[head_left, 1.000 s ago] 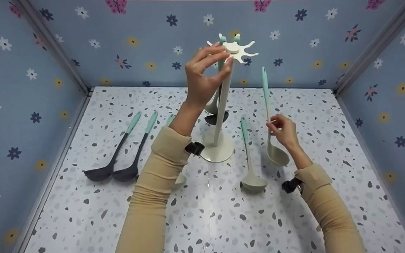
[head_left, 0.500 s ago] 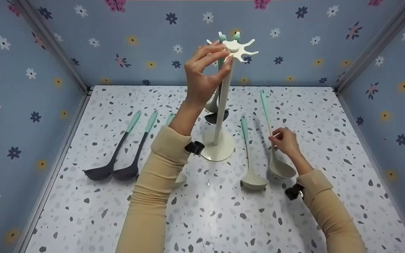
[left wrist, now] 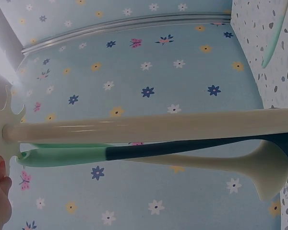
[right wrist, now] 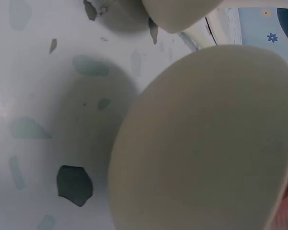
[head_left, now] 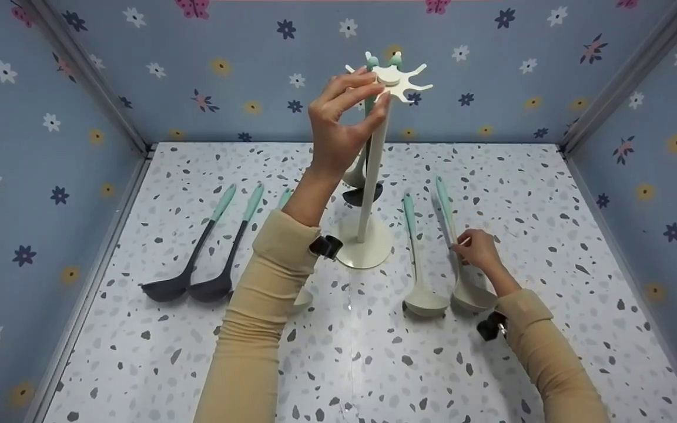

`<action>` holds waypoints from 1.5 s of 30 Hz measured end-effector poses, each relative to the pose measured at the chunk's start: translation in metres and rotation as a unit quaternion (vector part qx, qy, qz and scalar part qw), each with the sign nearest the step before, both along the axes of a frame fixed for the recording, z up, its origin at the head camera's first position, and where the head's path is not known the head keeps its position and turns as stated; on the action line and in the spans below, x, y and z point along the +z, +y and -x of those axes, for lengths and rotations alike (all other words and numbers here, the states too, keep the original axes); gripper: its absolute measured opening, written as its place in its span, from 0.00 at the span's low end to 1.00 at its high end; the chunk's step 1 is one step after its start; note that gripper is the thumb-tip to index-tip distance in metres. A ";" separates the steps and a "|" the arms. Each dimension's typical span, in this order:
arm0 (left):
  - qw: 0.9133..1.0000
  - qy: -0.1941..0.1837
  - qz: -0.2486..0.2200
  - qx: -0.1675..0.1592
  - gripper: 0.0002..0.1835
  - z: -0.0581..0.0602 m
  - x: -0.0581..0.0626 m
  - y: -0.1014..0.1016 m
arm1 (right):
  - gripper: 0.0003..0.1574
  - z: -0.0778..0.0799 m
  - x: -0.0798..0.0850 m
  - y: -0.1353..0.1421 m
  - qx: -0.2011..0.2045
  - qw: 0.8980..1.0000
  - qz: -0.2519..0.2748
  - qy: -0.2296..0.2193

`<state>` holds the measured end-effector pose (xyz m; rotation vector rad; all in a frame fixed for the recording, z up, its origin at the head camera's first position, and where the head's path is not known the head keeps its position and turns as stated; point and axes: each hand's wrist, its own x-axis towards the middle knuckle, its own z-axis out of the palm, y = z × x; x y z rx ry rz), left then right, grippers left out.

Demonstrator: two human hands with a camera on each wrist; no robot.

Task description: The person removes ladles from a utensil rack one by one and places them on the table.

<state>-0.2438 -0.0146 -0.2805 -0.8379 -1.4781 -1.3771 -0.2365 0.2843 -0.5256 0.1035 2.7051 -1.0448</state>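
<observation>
Dark grey ladles first: two with mint handles lie side by side on the far left, the left dark ladle [head_left: 190, 268] and the right dark ladle [head_left: 232, 257], bowls near, handles angled far and a bit right. Next over there's a third ladle, mostly blocked by the left sleeve [head_left: 250, 335]; you just get a bit of mint handle and a slice of pale bowl.

The left hand [head_left: 347, 114] is up at the top of the cream rack [head_left: 375, 170], thumb and fingers curled in a pinch at the hub. The head view hides part of the hooks behind it, and the left wrist view cuts the hand off at the edge. Two ladles hang on the far side, one with a dark bowl [head_left: 361, 195], one with a pale bowl [head_left: 355, 176], partly behind the pole.

Right of the rack a pale ladle [head_left: 415, 264] lies on the speckled tabletop [head_left: 350, 364], handle far. Just right of that is the held ladle [head_left: 462, 286], its stem pinched between thumb and fingers of the right hand [head_left: 479, 249]. Long axis runs near to far: bowl near, mint end far and leaning slightly left. Can't tell if it's touching down; in the right wrist view its bowl is cropped and covers most of the hand.
</observation>
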 end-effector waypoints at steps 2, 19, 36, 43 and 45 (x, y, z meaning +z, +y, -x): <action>1.000 0.002 0.001 0.000 0.05 0.000 0.000 0.000 | 0.14 0.000 -0.001 0.001 -0.006 1.000 0.001 -0.022; 1.000 0.006 0.004 0.004 0.06 -0.001 0.000 0.000 | 0.15 0.003 -0.012 0.005 -0.021 0.995 -0.039 -0.090; 1.000 0.006 0.007 0.009 0.06 -0.002 0.001 -0.001 | 0.17 0.001 -0.013 0.002 -0.019 0.994 -0.060 -0.089; 1.000 0.004 0.024 0.015 0.06 -0.003 0.003 -0.003 | 0.20 0.001 -0.007 0.002 -0.009 0.993 -0.058 -0.104; 0.999 0.002 0.032 0.016 0.06 -0.004 0.003 -0.004 | 0.22 0.002 -0.002 0.002 -0.007 0.994 -0.055 -0.092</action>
